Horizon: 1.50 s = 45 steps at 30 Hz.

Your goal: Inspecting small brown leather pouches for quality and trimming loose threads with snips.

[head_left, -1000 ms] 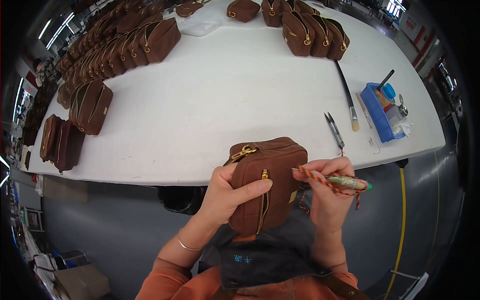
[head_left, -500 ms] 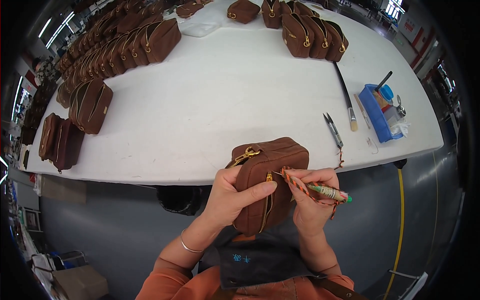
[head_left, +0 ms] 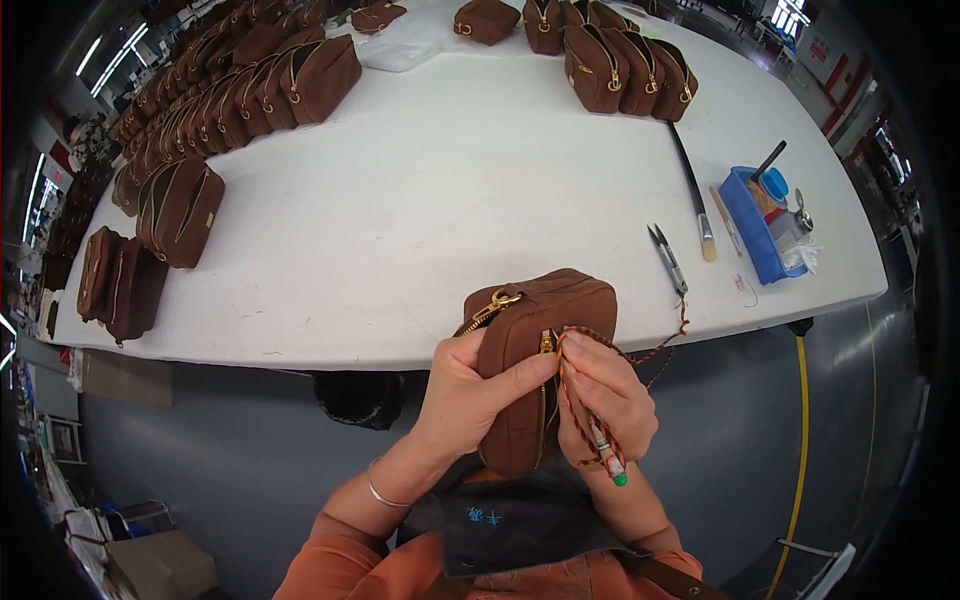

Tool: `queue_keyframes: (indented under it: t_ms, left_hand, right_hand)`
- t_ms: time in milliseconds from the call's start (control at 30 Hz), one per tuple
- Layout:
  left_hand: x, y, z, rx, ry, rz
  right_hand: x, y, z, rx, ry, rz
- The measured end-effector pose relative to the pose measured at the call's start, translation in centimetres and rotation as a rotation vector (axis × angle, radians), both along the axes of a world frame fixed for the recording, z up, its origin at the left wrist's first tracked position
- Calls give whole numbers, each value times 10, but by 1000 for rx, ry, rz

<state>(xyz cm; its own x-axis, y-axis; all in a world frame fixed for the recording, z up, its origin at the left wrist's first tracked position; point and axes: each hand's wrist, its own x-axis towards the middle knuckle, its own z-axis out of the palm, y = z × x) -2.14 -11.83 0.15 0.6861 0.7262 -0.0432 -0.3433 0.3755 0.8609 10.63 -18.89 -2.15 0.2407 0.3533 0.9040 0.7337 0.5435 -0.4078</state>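
A brown zip pouch (head_left: 505,425) stands on end at the table's near edge, above my lap. My left hand (head_left: 462,395) grips its left side, thumb lying across the front beside a short zip (head_left: 546,345) with a gold pull. My right hand (head_left: 612,392) is closed at the pouch's right side, fingertips pinched near the top of that zip. In it is a slim pen-like tool (head_left: 607,458) with a green end pointing down toward me; its working tip is hidden by my fingers. An orange-and-black cord (head_left: 655,352) wraps around the tool and runs to the thread snips (head_left: 668,262).
Many brown pouches (head_left: 325,80) stand in rows at the far left, several more (head_left: 600,75) at the back. On the right lie a long-handled brush (head_left: 697,205), a thin stick (head_left: 724,222) and a blue bin (head_left: 748,225) of small supplies on the white table (head_left: 400,230).
My right hand has turned, swinging the tool's green end from pointing right to pointing down toward me. The cord now stretches toward the snips. The pouch has shifted slightly.
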Motion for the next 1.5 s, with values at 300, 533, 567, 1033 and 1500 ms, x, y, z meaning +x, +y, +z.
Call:
queue_keyframes:
  t_ms: [300, 533, 567, 1033, 1500]
  left_hand:
    - [3, 4, -12, 117, 34, 46]
    - [1, 6, -4, -35, 14, 105]
    - [3, 8, -3, -110, 29, 126]
    - [-5, 6, -2, -47, 15, 81]
    - [-5, -2, -3, 61, 17, 35]
  right_hand:
    - [2, 13, -3, 18, -77, -68]
    - [-2, -11, 25, -174, -87, -61]
    - [-4, -22, 28, -176, -89, -57]
    - [26, -35, 26, -280, 1951, 870]
    - [-3, -6, 14, -185, 822, 335]
